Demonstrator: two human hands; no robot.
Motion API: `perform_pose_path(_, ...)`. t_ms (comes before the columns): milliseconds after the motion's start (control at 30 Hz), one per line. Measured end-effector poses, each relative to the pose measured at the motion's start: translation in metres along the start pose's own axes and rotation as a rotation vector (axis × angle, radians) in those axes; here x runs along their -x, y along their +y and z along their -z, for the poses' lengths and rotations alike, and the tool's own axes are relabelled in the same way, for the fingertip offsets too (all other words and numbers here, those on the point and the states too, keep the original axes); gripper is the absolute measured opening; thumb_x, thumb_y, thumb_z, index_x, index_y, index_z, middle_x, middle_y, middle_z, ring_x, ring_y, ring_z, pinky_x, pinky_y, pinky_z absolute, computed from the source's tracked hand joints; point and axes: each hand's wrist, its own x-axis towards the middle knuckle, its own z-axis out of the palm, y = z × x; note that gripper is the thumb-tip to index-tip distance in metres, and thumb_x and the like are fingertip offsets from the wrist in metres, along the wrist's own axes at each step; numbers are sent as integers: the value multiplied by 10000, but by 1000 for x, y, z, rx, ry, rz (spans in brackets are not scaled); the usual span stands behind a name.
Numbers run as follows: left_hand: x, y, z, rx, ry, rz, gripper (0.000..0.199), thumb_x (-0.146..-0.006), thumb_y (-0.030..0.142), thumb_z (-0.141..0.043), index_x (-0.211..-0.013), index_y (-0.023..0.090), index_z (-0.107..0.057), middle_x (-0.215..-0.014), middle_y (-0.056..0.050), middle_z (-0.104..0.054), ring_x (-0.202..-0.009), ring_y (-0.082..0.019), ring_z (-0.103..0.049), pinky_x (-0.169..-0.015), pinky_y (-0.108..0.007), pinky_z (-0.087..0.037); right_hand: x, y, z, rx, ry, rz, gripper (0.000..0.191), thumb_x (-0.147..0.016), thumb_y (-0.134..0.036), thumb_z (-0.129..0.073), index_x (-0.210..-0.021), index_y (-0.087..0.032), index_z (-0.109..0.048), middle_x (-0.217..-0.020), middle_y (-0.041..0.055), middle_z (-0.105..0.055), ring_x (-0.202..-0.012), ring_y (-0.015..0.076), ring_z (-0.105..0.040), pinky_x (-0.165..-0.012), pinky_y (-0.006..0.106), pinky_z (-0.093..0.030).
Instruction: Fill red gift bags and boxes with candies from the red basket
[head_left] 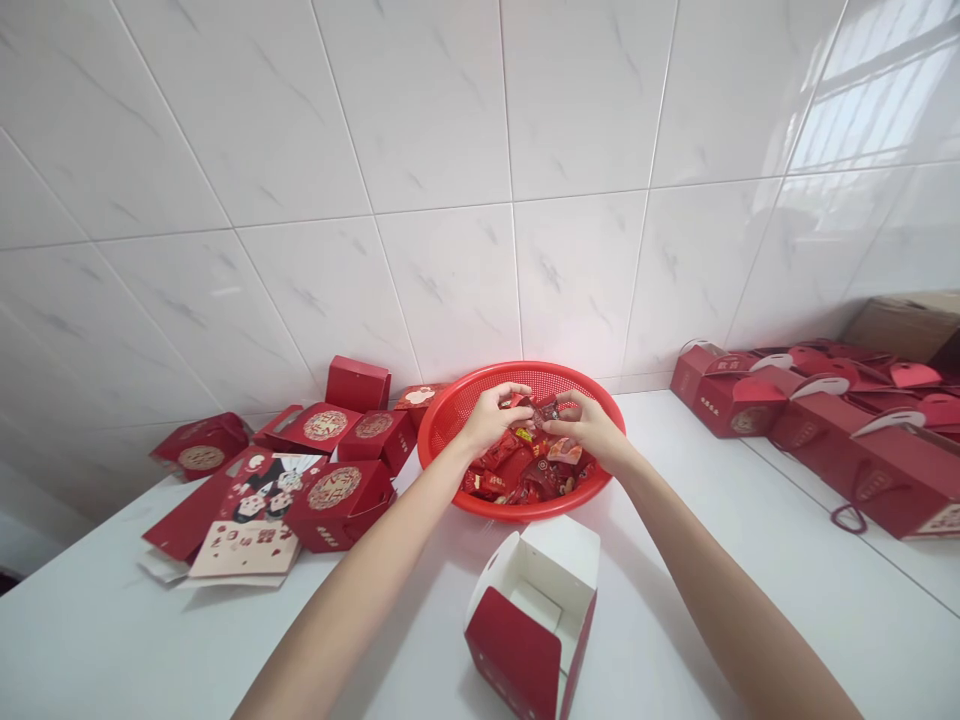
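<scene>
Both hands are over a red plastic basket (439, 440) filled with small wrapped pieces in red and dark wrappers (517, 470). My left hand (495, 418) has its fingers closed around a small red packet near the middle of the basket. Just to its right, my right hand (585, 425) pinches a dark red wrapped packet (546, 412). Between my forearms, in front of the basket, stands an open box (517, 640), red outside and white inside, with its flaps up.
Several red boxes (326, 425) and printed cards (247, 550) are piled at the left. Rows of closed red handled boxes (810, 420) stand at the right, with a brown carton (900, 325) behind them. A tiled wall (450, 280) rises behind the white table (97, 620).
</scene>
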Motion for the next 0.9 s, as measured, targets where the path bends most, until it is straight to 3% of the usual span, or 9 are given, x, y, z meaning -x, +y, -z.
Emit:
perform_pose_path(200,-1,-2,1,-49,-13,18,375,-609,294,-839,-876,145,-622,-818,-4,-634,-661,-128,-627,-594,-270,-548,0,-1,0,3,47,32,364,-701,-105,-699,-1027,-196,-563,-770,-13,-706,-689,159,-699,-602,263,-556)
perform_pose_path(433,2,4,0,-61,18,61,320,-742,449,-736,-838,151,-671,-871,-23,-644,-773,-154,-618,-639,-281,-563,-1,2,0,-6,79,79,363,-660,-132,-709,-992,-199,-577,-836,3,-716,-740,178,-698,-664,293,-559)
perform_pose_path(633,1,4,3,-39,0,123,185,-766,280,-670,-910,165,-673,-922,-31,-688,-751,-139,-639,-643,-249,-549,-1,2,1,50,85,90,287,-658,-190,-702,-918,-207,-581,-810,-2,-696,-716,178,-674,-644,297,-543)
perform_pose_path(800,4,4,2,-77,-35,168,374,-646,39,-659,-1003,150,-640,-783,1,-680,-671,-128,-654,-724,-296,-558,-1,2,2,44,64,132,272,-659,-256,-715,-893,-196,-591,-844,16,-704,-777,193,-679,-693,308,-543)
perform_pose_path(900,4,4,1,-91,-18,153,422,-646,26,-642,-1049,152,-630,-785,-3,-684,-648,-124,-647,-638,-255,-539,-1,1,1,54,88,109,222,-695,-255,-673,-892,-203,-588,-799,6,-692,-736,182,-670,-680,302,-534)
